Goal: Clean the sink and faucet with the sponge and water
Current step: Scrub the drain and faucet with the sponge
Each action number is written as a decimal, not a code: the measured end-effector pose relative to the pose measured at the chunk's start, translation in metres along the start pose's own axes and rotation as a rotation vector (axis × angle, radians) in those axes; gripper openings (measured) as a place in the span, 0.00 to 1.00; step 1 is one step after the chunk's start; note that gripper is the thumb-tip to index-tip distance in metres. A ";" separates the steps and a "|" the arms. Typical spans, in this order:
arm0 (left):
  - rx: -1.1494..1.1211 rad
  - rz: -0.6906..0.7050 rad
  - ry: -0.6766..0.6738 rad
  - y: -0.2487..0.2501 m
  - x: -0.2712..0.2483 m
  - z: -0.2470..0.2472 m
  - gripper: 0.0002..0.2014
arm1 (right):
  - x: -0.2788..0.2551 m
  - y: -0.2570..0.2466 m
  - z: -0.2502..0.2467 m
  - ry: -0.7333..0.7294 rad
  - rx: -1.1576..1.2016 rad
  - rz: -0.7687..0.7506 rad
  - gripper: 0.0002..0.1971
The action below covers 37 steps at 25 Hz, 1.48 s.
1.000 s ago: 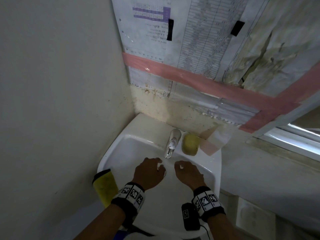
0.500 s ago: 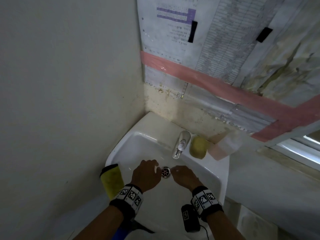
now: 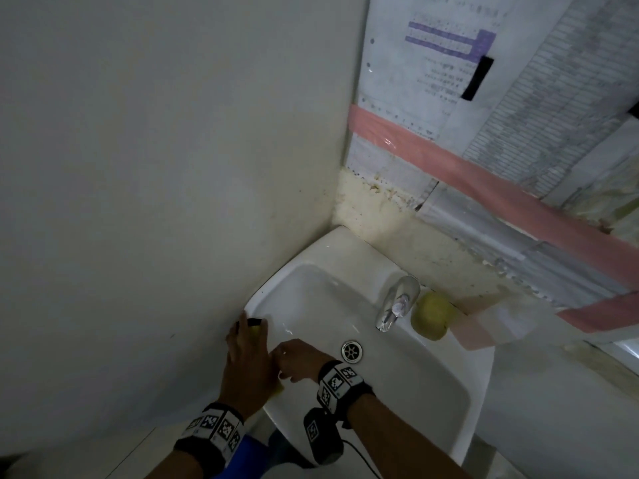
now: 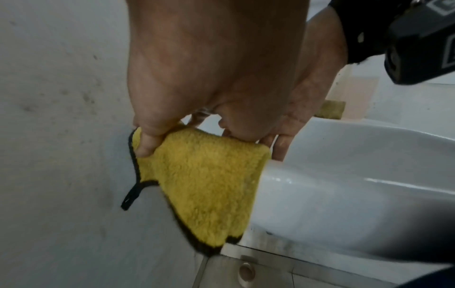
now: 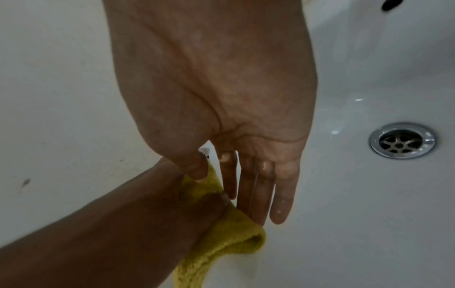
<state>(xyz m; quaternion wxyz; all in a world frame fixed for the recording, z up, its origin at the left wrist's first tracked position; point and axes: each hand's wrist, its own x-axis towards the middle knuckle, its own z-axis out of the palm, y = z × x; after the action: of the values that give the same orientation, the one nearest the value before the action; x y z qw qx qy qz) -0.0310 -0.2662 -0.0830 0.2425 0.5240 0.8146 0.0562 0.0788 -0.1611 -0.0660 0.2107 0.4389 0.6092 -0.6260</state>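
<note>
A white sink (image 3: 432,392) sits in a wall corner, with a chrome faucet (image 3: 397,305) at its back and a drain (image 3: 352,350) in the basin. A yellow sponge (image 3: 432,319) lies on the rim to the right of the faucet. Over the left rim hangs a yellow cloth (image 4: 209,175) with black edging. My left hand (image 3: 247,350) lies over it and grips it, thumb on the outer face. My right hand (image 5: 229,191) is beside it inside the basin, pinching the cloth's (image 5: 236,233) inner edge between thumb and nearly straight fingers.
A plain wall (image 3: 138,202) stands right against the sink's left rim. Papers held by pink tape (image 3: 484,174) cover the back wall. A pinkish translucent container (image 3: 484,326) sits right of the sponge, beside a grey ledge (image 3: 553,392).
Both hands left the middle of the basin under the faucet and went to the left rim. My left hand has taken hold of the yellow cloth; my right hand has joined it.
</note>
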 end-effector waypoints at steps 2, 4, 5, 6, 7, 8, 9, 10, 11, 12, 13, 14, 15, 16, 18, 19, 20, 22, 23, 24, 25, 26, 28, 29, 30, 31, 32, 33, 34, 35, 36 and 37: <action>-0.026 0.024 0.023 -0.002 -0.004 0.007 0.65 | 0.002 0.000 0.008 0.013 0.009 0.020 0.20; -0.045 0.026 0.059 0.000 -0.005 0.010 0.65 | 0.001 -0.002 0.011 0.047 0.058 0.030 0.20; -0.047 0.021 0.062 0.001 -0.005 0.010 0.64 | 0.001 -0.001 0.010 0.046 0.103 0.046 0.19; -0.039 0.022 0.065 0.001 -0.005 0.009 0.61 | -0.003 -0.002 0.007 0.030 0.152 0.051 0.17; -0.029 0.042 0.079 0.002 -0.005 0.007 0.57 | -0.007 -0.001 0.005 0.021 0.218 0.026 0.15; -0.017 0.090 0.107 0.003 -0.004 0.006 0.50 | -0.018 -0.002 0.001 0.023 0.288 0.007 0.11; -0.013 0.146 0.138 0.006 -0.004 0.002 0.41 | -0.029 -0.002 -0.003 0.037 0.363 -0.008 0.06; -0.011 0.190 0.177 0.010 -0.002 -0.001 0.36 | -0.039 -0.001 -0.009 0.060 0.430 -0.018 0.02; -0.005 0.225 0.220 0.015 0.000 -0.004 0.33 | -0.040 0.003 -0.016 0.105 0.505 -0.040 0.06; 0.004 0.264 0.254 0.021 0.003 -0.006 0.30 | -0.043 0.008 -0.021 0.138 0.555 -0.119 0.10; 0.013 0.310 0.275 0.029 0.006 -0.011 0.28 | -0.051 0.011 -0.026 0.128 0.607 -0.177 0.11; 0.024 0.369 0.294 0.036 0.011 -0.012 0.27 | -0.057 0.012 -0.030 0.104 0.720 -0.199 0.09; 0.007 0.402 0.304 0.045 0.013 -0.015 0.27 | -0.064 0.013 -0.032 0.174 0.700 -0.275 0.07; -0.038 0.410 0.321 0.054 0.014 -0.017 0.27 | -0.068 0.015 -0.036 0.301 0.678 -0.295 0.08; -0.151 0.398 0.349 0.072 0.011 -0.023 0.31 | -0.081 0.020 -0.046 0.396 0.685 -0.322 0.09; -0.224 0.396 0.352 0.081 0.009 -0.026 0.32 | -0.088 0.024 -0.050 0.370 0.734 -0.333 0.10; -0.307 0.393 0.352 0.089 0.007 -0.026 0.34 | -0.098 0.028 -0.055 0.386 0.731 -0.349 0.10; -0.397 0.388 0.387 0.098 0.004 -0.026 0.35 | -0.112 0.031 -0.060 0.434 0.668 -0.380 0.10; -0.398 0.400 0.394 0.103 0.004 -0.026 0.34 | -0.117 0.034 -0.063 0.442 0.660 -0.392 0.09; -0.415 0.414 0.372 0.108 0.006 -0.027 0.32 | -0.120 0.034 -0.065 0.447 0.647 -0.402 0.09; -0.461 0.421 0.318 0.112 0.007 -0.029 0.30 | -0.124 0.033 -0.067 0.443 0.627 -0.412 0.08; -0.519 0.422 0.250 0.116 0.009 -0.032 0.29 | -0.127 0.032 -0.069 0.440 0.599 -0.416 0.07; -0.600 0.392 0.121 0.120 0.014 -0.038 0.29 | -0.129 0.033 -0.073 0.450 0.554 -0.433 0.06; -0.619 0.376 0.069 0.123 0.016 -0.041 0.27 | -0.129 0.033 -0.074 0.472 0.531 -0.443 0.06; -0.625 0.378 0.040 0.124 0.019 -0.043 0.22 | -0.129 0.033 -0.075 0.500 0.509 -0.450 0.06; -0.620 0.388 0.043 0.126 0.022 -0.044 0.17 | -0.128 0.033 -0.076 0.531 0.502 -0.451 0.06; -0.616 0.392 0.065 0.128 0.026 -0.047 0.14 | -0.127 0.032 -0.077 0.555 0.504 -0.448 0.06; -0.619 0.392 0.090 0.131 0.031 -0.050 0.12 | -0.127 0.029 -0.078 0.576 0.503 -0.444 0.07; -0.619 0.388 0.106 0.133 0.037 -0.054 0.12 | -0.127 0.026 -0.079 0.594 0.496 -0.446 0.07; -0.612 0.386 0.109 0.135 0.043 -0.056 0.13 | -0.127 0.023 -0.080 0.613 0.494 -0.448 0.08; -0.587 0.386 0.108 0.136 0.049 -0.059 0.13 | -0.125 0.021 -0.081 0.635 0.504 -0.442 0.09; -0.541 0.394 0.107 0.137 0.054 -0.061 0.13 | -0.125 0.018 -0.081 0.655 0.527 -0.427 0.10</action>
<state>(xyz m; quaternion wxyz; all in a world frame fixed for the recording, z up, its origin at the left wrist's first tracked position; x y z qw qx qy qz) 0.0368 -0.1482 -0.0002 0.3140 0.5842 0.6648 0.3438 0.1828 -0.1211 0.0347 -0.2444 0.5167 0.5407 -0.6172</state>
